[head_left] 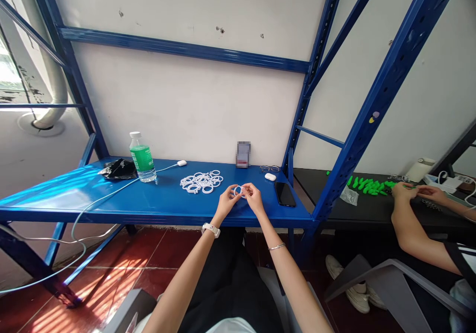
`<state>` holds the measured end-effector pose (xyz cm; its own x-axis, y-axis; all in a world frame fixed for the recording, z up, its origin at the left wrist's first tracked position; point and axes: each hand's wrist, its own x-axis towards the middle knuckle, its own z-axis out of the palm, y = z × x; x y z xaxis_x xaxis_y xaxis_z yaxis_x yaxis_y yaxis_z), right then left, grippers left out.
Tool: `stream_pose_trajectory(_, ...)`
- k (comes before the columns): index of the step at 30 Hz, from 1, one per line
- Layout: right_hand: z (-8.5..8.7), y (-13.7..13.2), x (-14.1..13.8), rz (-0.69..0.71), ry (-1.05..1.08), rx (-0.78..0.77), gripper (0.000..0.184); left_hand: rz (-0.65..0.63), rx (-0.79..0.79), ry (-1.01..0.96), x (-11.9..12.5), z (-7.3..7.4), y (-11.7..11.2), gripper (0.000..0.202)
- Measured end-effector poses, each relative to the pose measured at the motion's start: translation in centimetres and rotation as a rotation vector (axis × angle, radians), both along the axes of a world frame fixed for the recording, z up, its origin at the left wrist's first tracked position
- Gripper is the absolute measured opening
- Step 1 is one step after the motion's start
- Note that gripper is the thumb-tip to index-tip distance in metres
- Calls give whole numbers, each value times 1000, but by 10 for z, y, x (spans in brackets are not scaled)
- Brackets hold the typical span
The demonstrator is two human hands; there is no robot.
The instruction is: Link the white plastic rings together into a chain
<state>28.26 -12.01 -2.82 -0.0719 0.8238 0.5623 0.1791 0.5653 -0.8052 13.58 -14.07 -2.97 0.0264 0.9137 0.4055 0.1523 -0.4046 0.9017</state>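
Observation:
Both my hands meet over the front of the blue shelf top (111, 199) and pinch one small white plastic ring (238, 190) between them. My left hand (226, 202) grips the ring's left side with closed fingers, and my right hand (254, 197) grips its right side. A pile of several more white rings (201, 181) lies on the shelf just behind and left of my hands.
A green-labelled water bottle (142, 157), a black bag (118, 168) and a white cable (111, 194) lie to the left. A black phone (284, 194), an earbud case (270, 176) and glasses (269, 168) sit to the right. Another person's arms (409, 224) work beside green parts (368, 185).

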Motion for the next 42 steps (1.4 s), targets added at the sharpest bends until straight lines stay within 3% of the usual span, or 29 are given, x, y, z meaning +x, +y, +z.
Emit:
stream_pose_trajectory(14,5,-3,-1,60,-7,28,32,-34,-33,31,1,3,-4,52)
stream_pose_trajectory(42,0,0,-1,-35,-32,38,30,5,-24,35,1,2,-3,52)
